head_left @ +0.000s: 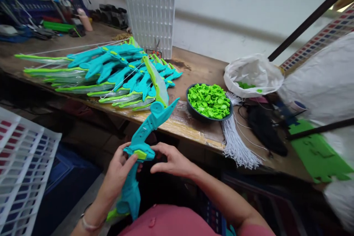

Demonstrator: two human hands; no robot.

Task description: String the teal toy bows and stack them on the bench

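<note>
My left hand [120, 169] is wrapped round the middle of a turquoise toy bow [143, 129], its thumb beside a lime-green piece [140, 154] on the grip. The bow stands roughly upright in front of my body, with a lime-green and clear limb [156, 81] at its top end. My right hand [168, 160] is just right of the grip, thumb and index finger apart, the index fingertip at the turquoise edge; its other fingers are partly hidden. No string shows clearly on the held bow.
Several similar bows [110, 66] are piled on the table [199, 62]. Right of them are a dark bowl [204, 118] of green parts, white strings [238, 143] over the edge and a white bag [254, 70]. A white basket [24, 169] stands at left.
</note>
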